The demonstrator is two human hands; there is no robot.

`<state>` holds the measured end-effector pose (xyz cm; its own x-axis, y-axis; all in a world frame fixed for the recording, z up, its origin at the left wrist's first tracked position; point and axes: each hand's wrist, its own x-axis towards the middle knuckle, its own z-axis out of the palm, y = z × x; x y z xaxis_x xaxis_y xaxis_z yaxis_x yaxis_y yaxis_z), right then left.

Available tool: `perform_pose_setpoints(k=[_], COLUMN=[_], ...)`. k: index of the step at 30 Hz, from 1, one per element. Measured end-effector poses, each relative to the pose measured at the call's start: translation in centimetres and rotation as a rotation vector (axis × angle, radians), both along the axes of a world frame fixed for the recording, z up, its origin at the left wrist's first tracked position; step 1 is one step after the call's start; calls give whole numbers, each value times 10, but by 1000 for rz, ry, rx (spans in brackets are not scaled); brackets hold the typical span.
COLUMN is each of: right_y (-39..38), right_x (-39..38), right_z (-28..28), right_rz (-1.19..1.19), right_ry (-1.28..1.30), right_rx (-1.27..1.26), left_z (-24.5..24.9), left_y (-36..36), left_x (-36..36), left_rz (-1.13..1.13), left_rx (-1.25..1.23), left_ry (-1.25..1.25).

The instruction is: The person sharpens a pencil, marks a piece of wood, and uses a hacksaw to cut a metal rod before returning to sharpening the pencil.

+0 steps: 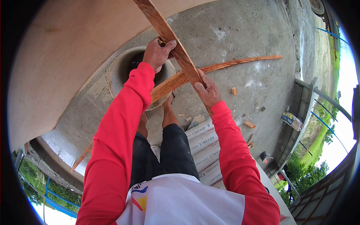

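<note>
A reddish-brown wooden plank (pixel 180 54) runs from the top of the view down toward my right forearm. My left hand (pixel 157 54) is closed at its left edge, with the thumb pressed against the wood. A small dark and yellow thing (pixel 161 42) shows by the left fingers, too little of it to name. Lower on the same plank, my right hand (pixel 208 90) grips the right edge, thumb on the face and fingers partly hidden. A second, longer wooden strip (pixel 232 64) crosses beneath the plank, over a round, deep container (pixel 112 77) between my feet and the large sheet.
A big pale plywood sheet (pixel 63 48) fills the upper left. Stacked Portland cement bags (pixel 208 150) lie by my legs. Wood offcuts (pixel 234 90) are scattered on the concrete floor (pixel 258 30). Another bag (pixel 291 120) rests by the low block wall (pixel 290 131) at right.
</note>
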<state>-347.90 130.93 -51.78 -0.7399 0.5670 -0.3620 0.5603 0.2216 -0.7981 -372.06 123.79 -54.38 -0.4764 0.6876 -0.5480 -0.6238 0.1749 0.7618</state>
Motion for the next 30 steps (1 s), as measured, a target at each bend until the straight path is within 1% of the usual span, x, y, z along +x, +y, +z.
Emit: perform_pose_setpoints(k=[4, 9, 12, 15, 18, 21, 23, 25, 27, 30], right_y=[0, 0, 1, -1, 0, 2, 1, 2, 2, 5], right_x=[-1, 0, 0, 0, 3, 0, 2, 9, 6, 6], right_z=[3, 0, -1, -2, -8, -3, -4, -11, -2, 10], right_rz=[-25, -52, -75, -103, -98, -58, -51, -80, -76, -42], right_ry=[-31, -12, -4, -3, 13, 10, -3, -17, -23, -49], right_rx=[-13, -116, -187, -239, -223, -173, -173, -200, -166, -115], left_z=[-2, -4, -1, 17, 14, 15, 15, 12, 10, 29], left_y=[-1, -1, -7, -25, -60, -92, -112, -132, -146, -144], left_x=[0, 1, -3, -9, -5, 8, 15, 21, 18, 6], left_rz=[-6, 8, -96, -129, -80, -80, -116, -93, -14, -137], left_rx=[0, 11, -81, -291, -300, -337, -334, -134, 99, -18], left_ry=[8, 12, 86, 47, 42, 188, 164, 25, -281, -339])
